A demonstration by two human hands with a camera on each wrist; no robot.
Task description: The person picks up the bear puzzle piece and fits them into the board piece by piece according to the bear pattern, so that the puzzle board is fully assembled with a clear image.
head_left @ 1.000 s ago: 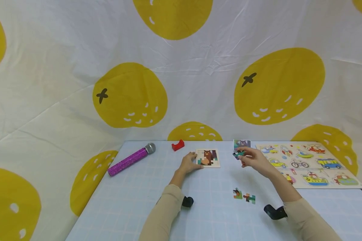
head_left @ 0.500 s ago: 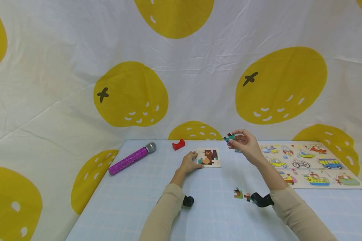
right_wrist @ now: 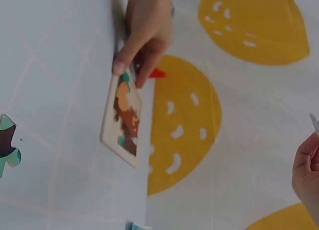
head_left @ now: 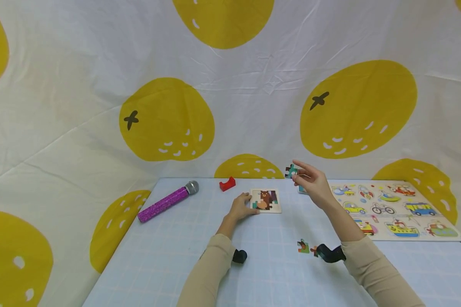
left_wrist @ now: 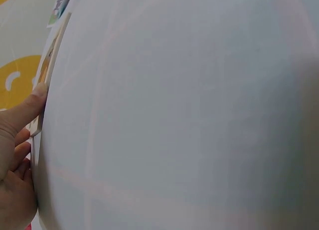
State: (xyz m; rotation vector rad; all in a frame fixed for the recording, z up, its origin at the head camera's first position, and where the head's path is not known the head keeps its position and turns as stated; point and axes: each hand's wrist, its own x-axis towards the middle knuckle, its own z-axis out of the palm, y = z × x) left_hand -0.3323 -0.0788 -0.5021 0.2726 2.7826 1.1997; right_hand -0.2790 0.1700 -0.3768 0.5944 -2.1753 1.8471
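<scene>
My left hand [head_left: 240,207] grips the near left corner of a small jigsaw board [head_left: 270,211] lying flat, thumb at the near edge and fingers along the left side. Inside its cream frame, a brown bear picture is partly filled in, with gaps showing. Raised above the table at the back, my right hand [head_left: 314,186] pinches a teal and dark jigsaw piece [head_left: 290,171] between thumb and fingers. Two more pieces are on the table nearer me: a green and brown piece [head_left: 303,246] and an orange-brown piece [head_left: 314,250] partly covered by the black wrist device.
A purple glitter microphone [head_left: 165,205] lies at the left, and a red arched block [head_left: 227,184] at the back. On the right is a vehicle peg board [head_left: 407,209]. Behind my right hand, a small picture card [head_left: 301,190] is mostly hidden. A fruit-print curtain [head_left: 253,106] hangs behind the table.
My right hand has lifted the teal piece up and left, then turned it more upright. Its wrist device now covers part of a loose piece. The left hand has stayed on the board.
</scene>
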